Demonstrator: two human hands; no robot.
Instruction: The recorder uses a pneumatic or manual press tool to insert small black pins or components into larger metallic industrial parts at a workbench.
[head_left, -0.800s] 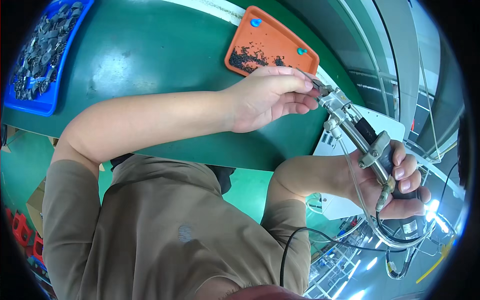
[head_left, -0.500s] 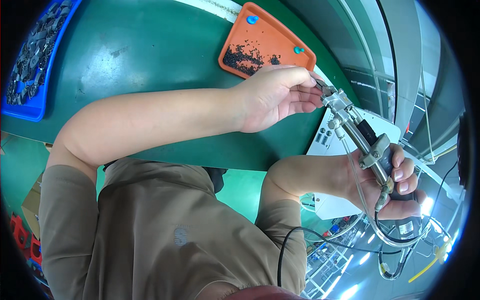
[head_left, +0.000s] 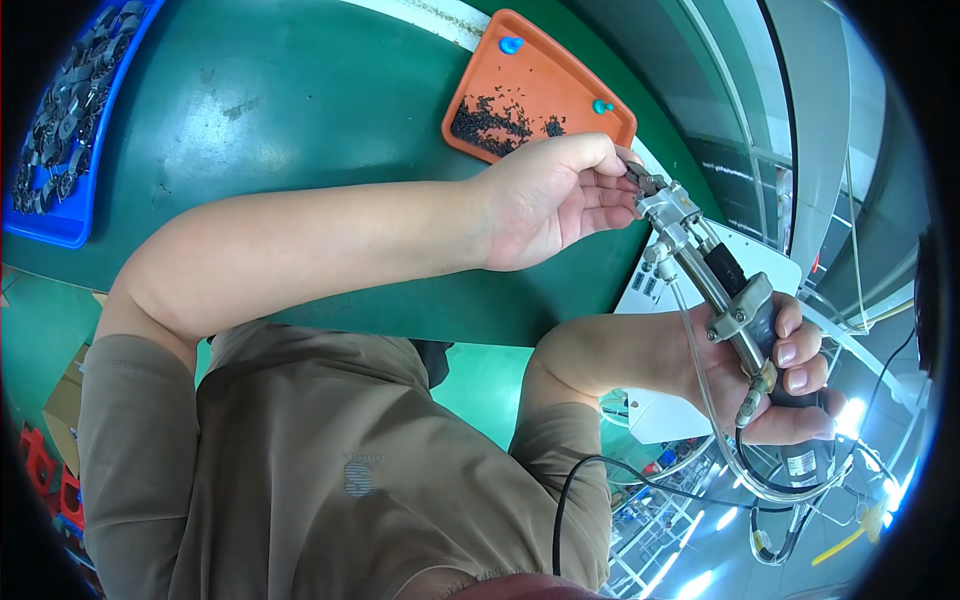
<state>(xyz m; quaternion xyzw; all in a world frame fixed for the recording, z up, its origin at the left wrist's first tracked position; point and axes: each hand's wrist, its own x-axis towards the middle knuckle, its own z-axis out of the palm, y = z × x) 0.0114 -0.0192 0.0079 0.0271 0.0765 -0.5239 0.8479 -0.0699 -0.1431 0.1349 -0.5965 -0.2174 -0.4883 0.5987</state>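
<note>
My right hand [head_left: 775,365] is wrapped round the dark grey body of a power screwdriver [head_left: 715,265], which has a metal cylinder, clamps and a clear hose fixed along it. The tool's metal nose points up and left, toward my left hand [head_left: 565,195]. Thumb and fingers of that hand pinch a small dark part [head_left: 636,172] right at the nose; its shape is mostly hidden. Just beyond my left wrist lies an orange tray [head_left: 560,85] with many tiny black screws [head_left: 490,125] heaped along its near side.
A blue tray [head_left: 95,170] full of dark grey and black parts stands at the far left of the green table [head_left: 300,110]. Two small pegs, one blue [head_left: 511,45], one green [head_left: 602,106], sit in the orange tray. A white box [head_left: 645,405] is beneath the right forearm; cables hang at the right.
The screwdriver and both hands have shifted slightly left. My left hand keeps its pinch at the tool's nose, and my right hand still grips the body.
</note>
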